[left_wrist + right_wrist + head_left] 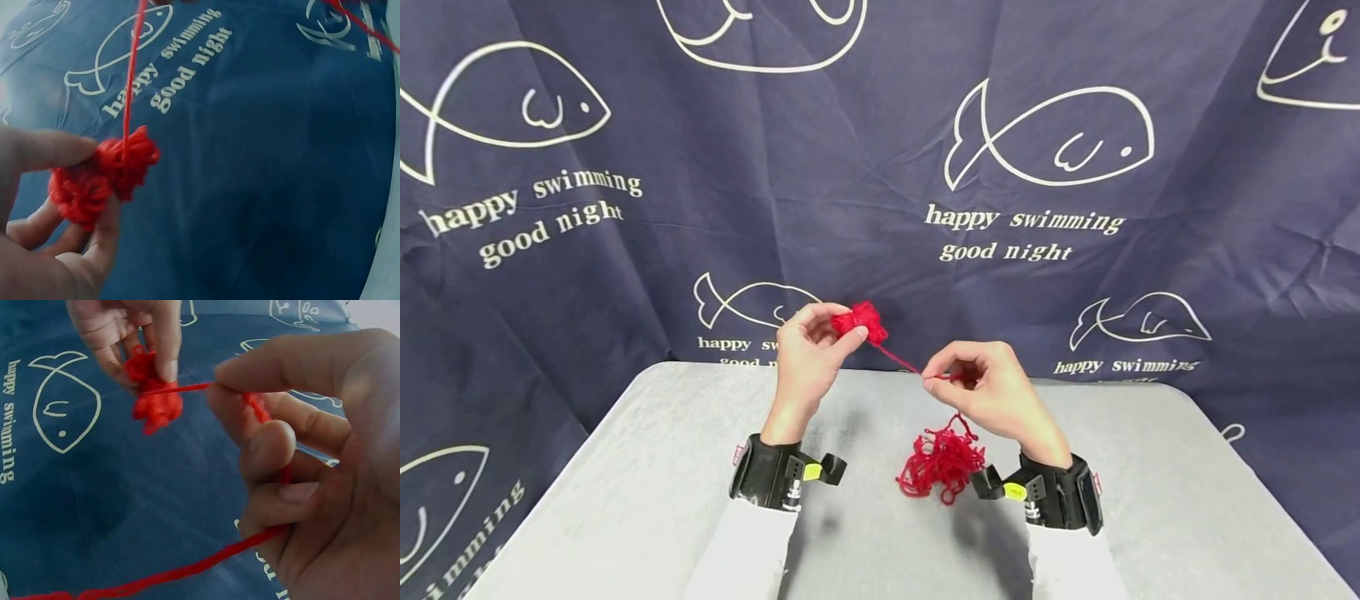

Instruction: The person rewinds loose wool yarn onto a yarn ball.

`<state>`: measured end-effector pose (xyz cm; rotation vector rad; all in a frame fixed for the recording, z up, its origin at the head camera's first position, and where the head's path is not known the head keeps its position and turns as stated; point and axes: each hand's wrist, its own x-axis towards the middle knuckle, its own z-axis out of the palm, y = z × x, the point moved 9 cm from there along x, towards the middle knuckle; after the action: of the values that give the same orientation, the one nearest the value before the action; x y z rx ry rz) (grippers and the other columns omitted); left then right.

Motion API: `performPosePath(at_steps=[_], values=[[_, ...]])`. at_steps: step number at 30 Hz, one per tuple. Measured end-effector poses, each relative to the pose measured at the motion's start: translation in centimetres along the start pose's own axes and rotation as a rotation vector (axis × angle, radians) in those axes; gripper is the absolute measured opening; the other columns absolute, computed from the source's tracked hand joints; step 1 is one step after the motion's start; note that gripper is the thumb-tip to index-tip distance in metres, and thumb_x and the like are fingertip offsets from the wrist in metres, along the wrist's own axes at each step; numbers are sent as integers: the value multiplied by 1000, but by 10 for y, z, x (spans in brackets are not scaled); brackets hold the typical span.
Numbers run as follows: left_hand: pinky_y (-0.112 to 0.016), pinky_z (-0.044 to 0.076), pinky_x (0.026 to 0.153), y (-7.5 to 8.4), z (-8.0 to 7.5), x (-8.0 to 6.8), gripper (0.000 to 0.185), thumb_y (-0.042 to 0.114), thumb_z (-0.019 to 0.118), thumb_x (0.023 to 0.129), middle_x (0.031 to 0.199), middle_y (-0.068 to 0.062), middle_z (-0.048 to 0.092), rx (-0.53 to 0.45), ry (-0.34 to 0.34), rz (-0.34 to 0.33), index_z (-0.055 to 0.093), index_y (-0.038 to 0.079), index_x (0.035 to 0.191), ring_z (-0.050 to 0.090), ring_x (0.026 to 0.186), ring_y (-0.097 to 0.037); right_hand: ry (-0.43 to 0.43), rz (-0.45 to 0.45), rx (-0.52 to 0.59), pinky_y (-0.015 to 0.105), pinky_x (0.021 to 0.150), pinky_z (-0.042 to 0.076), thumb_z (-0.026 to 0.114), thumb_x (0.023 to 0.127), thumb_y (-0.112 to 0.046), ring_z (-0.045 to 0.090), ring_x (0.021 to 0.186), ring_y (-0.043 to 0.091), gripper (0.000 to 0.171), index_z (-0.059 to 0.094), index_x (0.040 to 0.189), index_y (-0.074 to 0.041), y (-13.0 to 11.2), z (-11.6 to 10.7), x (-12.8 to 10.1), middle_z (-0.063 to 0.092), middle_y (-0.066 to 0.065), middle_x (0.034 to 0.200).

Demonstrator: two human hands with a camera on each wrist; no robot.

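Right hand (992, 387) pinches the taut strand (901, 360); left hand (808, 354) pinches the yarn ball (861, 321)

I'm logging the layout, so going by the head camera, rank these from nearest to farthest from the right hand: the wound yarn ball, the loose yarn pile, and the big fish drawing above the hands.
1. Loose yarn pile, on the table just below the right hand.
2. Wound yarn ball, up to its left, held in the left hand.
3. Big fish drawing, high on the backdrop.
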<state>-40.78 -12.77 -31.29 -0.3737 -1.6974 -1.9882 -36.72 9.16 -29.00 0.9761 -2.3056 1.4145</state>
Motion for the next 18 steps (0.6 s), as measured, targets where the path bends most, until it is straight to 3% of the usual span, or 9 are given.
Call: performPosePath(at_steps=[7,13,18], values=[[-22,55,75,0,18,-5,29,-8,78,78,97,-16,71,241,-298,-9,70,-4,106,67,84,-19,170,-8,211,24,46,39,78,83,5,48,53,14,10,76,89,-2,8,-20,0,67,5,73],[-32,58,77,-3,43,-22,25,-3,81,80,94,-7,71,331,-644,-8,71,0,103,67,81,-19,285,35,653,25,48,26,66,86,15,44,54,10,20,75,89,-2,31,-31,0,69,2,75],[-35,59,84,-6,61,-42,27,1,83,80,96,-3,72,287,-910,-53,73,3,105,68,87,-16,317,30,959,27,53,17,57,91,14,32,53,12,25,74,91,-3,44,-34,1,70,5,79]])
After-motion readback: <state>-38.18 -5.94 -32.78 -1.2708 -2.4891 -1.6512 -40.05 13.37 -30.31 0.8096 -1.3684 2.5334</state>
